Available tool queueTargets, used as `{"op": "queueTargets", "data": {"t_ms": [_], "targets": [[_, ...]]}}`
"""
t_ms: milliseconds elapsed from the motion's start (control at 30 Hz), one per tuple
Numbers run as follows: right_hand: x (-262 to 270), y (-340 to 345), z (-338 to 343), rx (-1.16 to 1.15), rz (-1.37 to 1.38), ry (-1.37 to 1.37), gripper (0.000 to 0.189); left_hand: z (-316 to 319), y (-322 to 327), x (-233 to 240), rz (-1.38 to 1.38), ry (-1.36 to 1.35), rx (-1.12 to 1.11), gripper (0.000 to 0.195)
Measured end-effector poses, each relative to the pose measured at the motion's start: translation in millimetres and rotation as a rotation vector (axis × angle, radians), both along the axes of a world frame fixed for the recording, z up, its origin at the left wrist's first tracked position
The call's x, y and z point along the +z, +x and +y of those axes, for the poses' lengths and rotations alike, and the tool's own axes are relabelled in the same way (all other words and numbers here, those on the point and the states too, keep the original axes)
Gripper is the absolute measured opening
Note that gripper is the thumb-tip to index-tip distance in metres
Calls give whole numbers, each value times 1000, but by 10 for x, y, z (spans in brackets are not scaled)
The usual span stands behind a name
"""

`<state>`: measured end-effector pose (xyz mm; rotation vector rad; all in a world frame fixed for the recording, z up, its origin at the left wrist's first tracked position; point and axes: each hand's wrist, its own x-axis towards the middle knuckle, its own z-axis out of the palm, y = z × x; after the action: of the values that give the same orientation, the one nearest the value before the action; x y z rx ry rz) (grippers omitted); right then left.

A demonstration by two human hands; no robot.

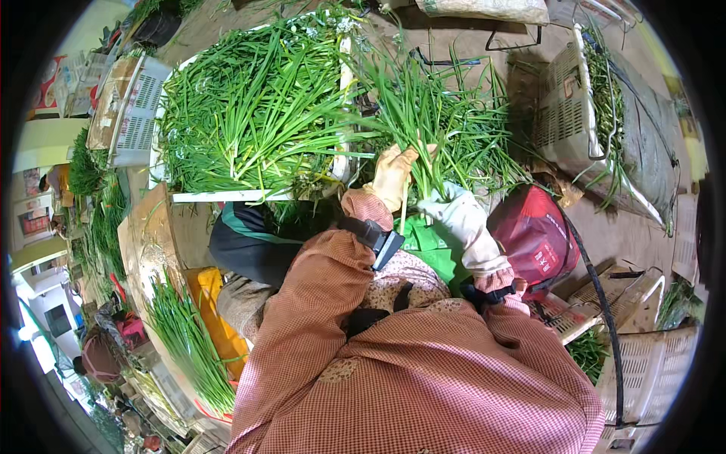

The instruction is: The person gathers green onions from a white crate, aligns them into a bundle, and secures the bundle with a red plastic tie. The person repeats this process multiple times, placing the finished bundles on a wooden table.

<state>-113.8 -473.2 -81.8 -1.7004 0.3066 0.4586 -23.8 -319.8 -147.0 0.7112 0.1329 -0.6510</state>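
My left hand (pixel 394 173), in a tan glove, grips a bunch of garlic chives (pixel 417 156) by the lower leaves. The bunch's long green blades fan out away from me. Close to the pale stem ends is my right hand (pixel 456 210), in a whitish glove; its fingertips are partly hidden, so their grip is unclear. A single pale stalk (pixel 404 207) hangs below my left hand. Beyond both hands lies a loose heap of chives (pixel 473 133). Under them, a green cloth or bag (pixel 437 249) covers my lap.
A white crate (pixel 346 85) heaped with chives stands at front left. A red bag (pixel 536 235) sits by my right arm. Farther right is another plastic crate (pixel 558 96). Chive bundles (pixel 187 335) lie on a board at left. A person (pixel 102 357) is in the left background.
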Motion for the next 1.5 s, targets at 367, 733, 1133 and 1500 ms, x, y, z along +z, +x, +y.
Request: {"op": "queueTargets", "data": {"t_ms": [367, 733, 1133, 1500], "targets": [[-140, -20, -252, -34, 11, 17, 19, 177, -32, 184, -29, 107, -128, 19], [-5, 75, -355, -243, 55, 200, 24, 172, -88, 149, -43, 168, -57, 51], [-64, 248, -199, 77, -164, -269, 34, 176, -152, 145, -187, 112, -78, 38], [-157, 223, -333, -204, -170, -80, 20, 329, -136, 336, -71, 156, -280, 55]]}}
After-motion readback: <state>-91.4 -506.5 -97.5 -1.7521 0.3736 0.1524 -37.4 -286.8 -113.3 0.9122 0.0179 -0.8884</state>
